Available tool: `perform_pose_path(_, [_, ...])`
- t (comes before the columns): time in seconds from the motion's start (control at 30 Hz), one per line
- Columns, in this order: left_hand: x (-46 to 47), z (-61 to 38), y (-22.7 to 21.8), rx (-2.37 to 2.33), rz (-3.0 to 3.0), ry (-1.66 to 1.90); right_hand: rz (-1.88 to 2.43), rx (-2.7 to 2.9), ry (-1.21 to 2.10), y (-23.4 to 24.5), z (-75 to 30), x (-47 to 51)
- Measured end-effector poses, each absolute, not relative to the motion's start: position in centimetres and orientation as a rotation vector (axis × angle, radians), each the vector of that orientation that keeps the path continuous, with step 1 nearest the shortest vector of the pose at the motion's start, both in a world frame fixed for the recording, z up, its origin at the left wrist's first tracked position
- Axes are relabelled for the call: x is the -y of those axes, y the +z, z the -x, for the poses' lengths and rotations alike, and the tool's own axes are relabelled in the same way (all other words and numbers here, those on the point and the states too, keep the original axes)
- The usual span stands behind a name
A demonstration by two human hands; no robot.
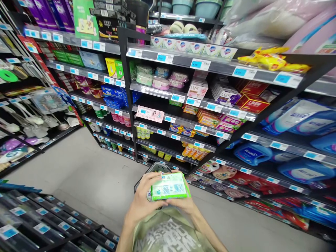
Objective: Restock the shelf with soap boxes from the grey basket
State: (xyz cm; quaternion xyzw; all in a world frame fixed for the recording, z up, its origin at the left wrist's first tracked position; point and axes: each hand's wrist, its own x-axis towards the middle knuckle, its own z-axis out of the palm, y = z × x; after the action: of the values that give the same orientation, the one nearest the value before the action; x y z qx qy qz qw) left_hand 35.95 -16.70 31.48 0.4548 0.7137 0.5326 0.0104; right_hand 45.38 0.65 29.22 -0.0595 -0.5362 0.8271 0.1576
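A green-and-white wrapped pack (170, 186) with printed labels is held in front of my chest, between both hands. My left hand (144, 196) grips its left end, thumb along the lower edge and fingers over the top. On the other end, my right hand (185, 204) closes around the lower right corner, with fingertips showing behind the top edge. What the pack contains cannot be made out. Beyond the hands, a dark shopping basket (164, 167) is partly visible, with the pack and hands covering most of it.
Ahead stands a shelf with boxed soaps (197, 87), round soap packs (144, 77) and orange bottles (195, 150). Blue detergent jugs (252, 153) fill the right shelves. A low dark rack (52, 218) with price tags is at lower left. Grey floor (105, 175) lies between.
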Motion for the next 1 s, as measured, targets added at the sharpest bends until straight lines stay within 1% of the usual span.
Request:
perform_pose_path(0.07, [16.6,-36.2,31.4,-2.284,-1.453,1.523,0.257,1.643,2.235,29.2,-45.3,-0.8])
perform_pose_path(0.17, [15.5,-37.0,30.4,-2.363,-1.495,1.358,0.434,1.759,1.939,29.1,-45.0,-1.1])
perform_pose_path(0.27, [13.9,-37.9,29.1,-2.409,-1.513,1.401,0.525,1.820,1.802,29.7,-44.7,-1.3])
perform_pose_path(0.37, [13.1,-38.3,28.7,-2.428,-1.365,1.535,0.437,1.853,1.835,31.0,-44.7,-1.2])
perform_pose_path(0.5, [13.3,-38.6,29.2,-2.368,-0.906,1.787,0.218,1.908,1.901,32.1,-44.7,-0.8])
perform_pose_path(0.6, [13.2,-39.3,29.4,-2.237,-0.538,1.973,0.204,1.968,1.823,31.8,-44.6,-0.3])
perform_pose_path(0.7, [12.8,-40.1,29.3,-2.088,-0.333,2.106,0.181,1.998,1.764,31.1,-44.3,0.1])
perform_pose_path(0.8, [12.5,-40.3,29.2,-1.994,-0.226,2.149,0.133,1.989,1.807,31.1,-44.0,0.3])
perform_pose_path(1.0, [13.4,-40.4,29.1,-1.849,-0.242,2.108,0.126,1.975,2.062,31.2,-44.6,1.0])
